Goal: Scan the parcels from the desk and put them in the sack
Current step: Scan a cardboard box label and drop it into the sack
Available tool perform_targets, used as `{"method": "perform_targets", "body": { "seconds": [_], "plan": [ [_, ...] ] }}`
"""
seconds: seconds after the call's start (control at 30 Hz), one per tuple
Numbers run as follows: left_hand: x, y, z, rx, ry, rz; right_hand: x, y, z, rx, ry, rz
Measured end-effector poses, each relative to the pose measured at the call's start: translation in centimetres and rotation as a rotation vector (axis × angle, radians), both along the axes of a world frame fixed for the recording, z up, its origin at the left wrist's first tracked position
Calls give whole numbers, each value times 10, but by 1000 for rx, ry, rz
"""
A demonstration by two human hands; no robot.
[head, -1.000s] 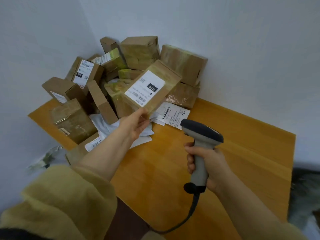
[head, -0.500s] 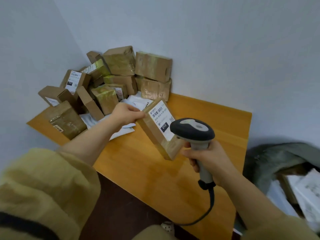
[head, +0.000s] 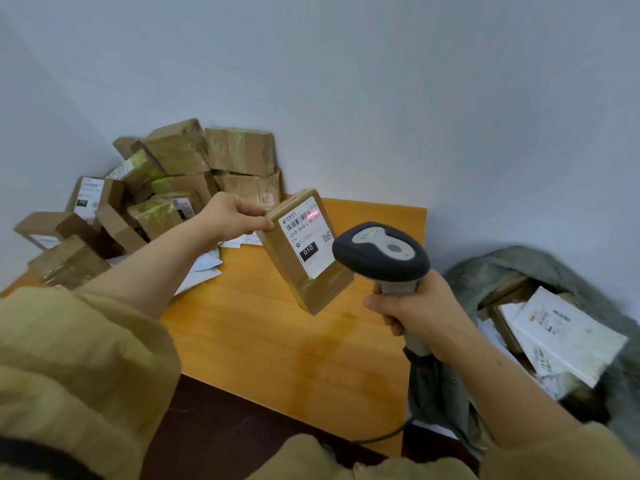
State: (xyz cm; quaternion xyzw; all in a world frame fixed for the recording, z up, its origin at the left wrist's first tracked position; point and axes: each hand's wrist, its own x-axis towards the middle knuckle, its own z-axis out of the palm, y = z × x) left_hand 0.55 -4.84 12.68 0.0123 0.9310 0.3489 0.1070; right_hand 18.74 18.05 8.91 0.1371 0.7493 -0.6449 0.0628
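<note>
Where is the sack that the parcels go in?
In the head view the grey sack sits low on the right, beside the right edge of the desk, just past the right hand holding the scanner.

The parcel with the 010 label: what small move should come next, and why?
Probably tilt the scanner slightly left: its red line lies only at the right end of the barcode on the parcel that the left hand holds.

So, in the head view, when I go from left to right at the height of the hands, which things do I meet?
The pile of parcels → left hand → held parcel → scanner → sack.
</note>
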Motion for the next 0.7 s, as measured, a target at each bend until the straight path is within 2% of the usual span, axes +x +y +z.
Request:
{"method": "perform_targets", "body": {
  "seconds": [0.7],
  "plan": [
    [-3,50,2,-28,26,-123,19,26,-4,90,-2,-71]
  ]
}}
